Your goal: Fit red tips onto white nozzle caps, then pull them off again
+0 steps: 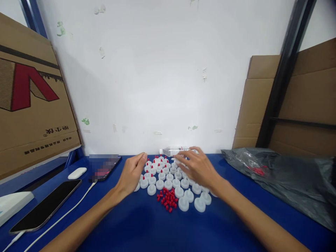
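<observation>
Several white plastic nozzle caps (168, 184) stand in a cluster on the blue table. Small red tips (143, 178) sit on the nozzles of many caps at the left and back, while those at the front right show bare nozzles. Loose red tips (168, 199) lie in a pile at the front of the cluster. At its left edge, my left hand (133, 172) is closed with thumb and fingers together; whatever they hold is hidden. My right hand (198, 167) reaches over the right-hand caps with its fingers apart, fingertips close to a white cap at the back.
A clear bottle (172, 151) lies by the wall behind the caps. Phones (47, 204), a white cable (70, 210) and a white case (77, 173) are at left. Grey plastic sheeting (283, 182) with a clear bag of red pieces (257, 170) covers the right. Cardboard (34, 91) stands at left.
</observation>
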Demonstrator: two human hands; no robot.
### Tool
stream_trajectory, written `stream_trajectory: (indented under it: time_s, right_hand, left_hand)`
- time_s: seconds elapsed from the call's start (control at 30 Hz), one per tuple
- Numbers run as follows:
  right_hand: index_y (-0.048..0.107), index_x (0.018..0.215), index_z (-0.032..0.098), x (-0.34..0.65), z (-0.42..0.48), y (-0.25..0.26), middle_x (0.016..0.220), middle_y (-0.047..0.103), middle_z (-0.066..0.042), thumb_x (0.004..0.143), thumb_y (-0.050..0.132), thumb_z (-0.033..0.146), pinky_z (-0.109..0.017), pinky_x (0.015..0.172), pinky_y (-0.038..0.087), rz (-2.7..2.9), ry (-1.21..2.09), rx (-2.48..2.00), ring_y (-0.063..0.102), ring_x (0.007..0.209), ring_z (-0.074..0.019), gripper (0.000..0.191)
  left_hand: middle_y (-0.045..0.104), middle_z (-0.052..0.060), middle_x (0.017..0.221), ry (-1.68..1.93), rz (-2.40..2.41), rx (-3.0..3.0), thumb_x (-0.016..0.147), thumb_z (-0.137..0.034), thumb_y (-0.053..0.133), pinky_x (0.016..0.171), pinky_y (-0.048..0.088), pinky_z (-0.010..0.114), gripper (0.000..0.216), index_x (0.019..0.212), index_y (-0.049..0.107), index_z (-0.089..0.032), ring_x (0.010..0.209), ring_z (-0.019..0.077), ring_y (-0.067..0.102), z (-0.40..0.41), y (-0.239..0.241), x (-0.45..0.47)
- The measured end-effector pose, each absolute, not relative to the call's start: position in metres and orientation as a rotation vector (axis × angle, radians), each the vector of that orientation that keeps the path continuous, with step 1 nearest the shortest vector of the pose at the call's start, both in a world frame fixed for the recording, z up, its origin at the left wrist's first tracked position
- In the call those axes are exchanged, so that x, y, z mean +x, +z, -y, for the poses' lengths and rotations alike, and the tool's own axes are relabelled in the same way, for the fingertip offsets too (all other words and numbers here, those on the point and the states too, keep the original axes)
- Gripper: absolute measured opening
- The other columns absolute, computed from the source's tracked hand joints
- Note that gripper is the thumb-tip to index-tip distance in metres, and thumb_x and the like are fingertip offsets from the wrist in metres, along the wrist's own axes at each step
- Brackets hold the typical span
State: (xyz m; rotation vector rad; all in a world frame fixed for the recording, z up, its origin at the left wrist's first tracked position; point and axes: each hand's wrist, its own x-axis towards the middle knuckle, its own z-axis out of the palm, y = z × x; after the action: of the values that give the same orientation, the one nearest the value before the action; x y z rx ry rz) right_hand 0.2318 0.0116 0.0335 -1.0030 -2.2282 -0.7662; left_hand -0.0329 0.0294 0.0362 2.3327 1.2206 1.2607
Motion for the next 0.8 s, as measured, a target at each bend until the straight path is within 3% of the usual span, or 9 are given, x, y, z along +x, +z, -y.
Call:
stream_trajectory:
  time_s: [0.1,0.17,0.27,0.4,0.53,0.67,0.8]
  right_hand:
    - [0.064,0.117,0.020,0.268,-0.030,0.037,0.113,0.071,-0.009,0.097,0.053,0.025,-0.045,0.101,0.036,2.034,-0.695,-1.316,0.065,0.099,-0.0239,0.024]
    - [0.063,0.118,0.020,0.289,-0.040,0.037,0.109,0.072,-0.008,0.095,0.054,0.024,-0.041,0.099,0.038,1.933,-0.600,-1.545,0.066,0.097,-0.0235,0.025]
    - [0.066,0.112,0.019,0.311,-0.049,0.031,0.096,0.074,-0.009,0.093,0.055,0.028,-0.038,0.085,0.043,1.879,-0.510,-1.770,0.067,0.090,-0.0264,0.023]
    - [0.072,0.096,0.019,0.326,-0.057,0.020,0.098,0.072,-0.012,0.091,0.058,0.033,-0.034,0.077,0.043,1.912,-0.427,-1.842,0.065,0.096,-0.0286,0.020]
    - [0.074,0.092,0.019,0.330,-0.063,0.010,0.095,0.072,-0.011,0.090,0.060,0.035,-0.030,0.069,0.041,1.931,-0.302,-1.887,0.066,0.088,-0.0244,0.021]
    - [0.074,0.084,0.022,0.327,-0.063,0.004,0.081,0.073,-0.004,0.087,0.065,0.035,-0.026,0.059,0.036,2.000,-0.172,-1.882,0.067,0.075,-0.0199,0.016]
    - [0.074,0.078,0.023,0.322,-0.059,0.005,0.072,0.072,-0.004,0.095,0.053,0.045,-0.027,0.057,0.034,2.040,-0.146,-1.841,0.067,0.070,-0.0201,0.035]
  left_hand:
    - [0.043,-0.004,0.060,1.131,-1.199,2.594,0.102,-0.035,0.034,0.058,0.030,0.028,0.036,0.069,0.038,-0.020,0.057,0.0134,0.040,-0.029,0.037,-0.035]
    - [0.056,-0.001,0.072,0.904,-1.058,2.819,0.098,-0.029,0.043,0.064,0.035,0.028,0.022,0.079,0.050,-0.021,0.071,0.0166,0.051,-0.023,0.031,-0.029]
    - [0.062,0.003,0.088,0.692,-0.903,2.985,0.092,-0.024,0.052,0.067,0.039,0.029,0.005,0.091,0.057,-0.023,0.091,0.0214,0.055,-0.011,0.021,-0.019]
    - [0.063,0.005,0.098,0.729,-0.919,3.031,0.094,-0.027,0.052,0.073,0.046,0.032,0.012,0.103,0.060,-0.023,0.098,0.0231,0.054,-0.011,0.019,-0.017]
    - [0.061,0.007,0.088,0.827,-1.176,3.057,0.098,-0.024,0.042,0.068,0.045,0.032,0.020,0.092,0.061,-0.020,0.088,0.0230,0.052,-0.031,0.023,-0.029]
    - [0.061,0.007,0.084,0.778,-1.248,3.030,0.094,-0.027,0.051,0.063,0.042,0.030,0.015,0.087,0.062,-0.020,0.086,0.0235,0.052,-0.046,0.019,-0.039]
    - [0.062,0.005,0.081,0.665,-1.252,3.007,0.093,-0.028,0.053,0.062,0.039,0.030,0.019,0.077,0.060,-0.020,0.085,0.0234,0.054,-0.048,0.014,-0.038]
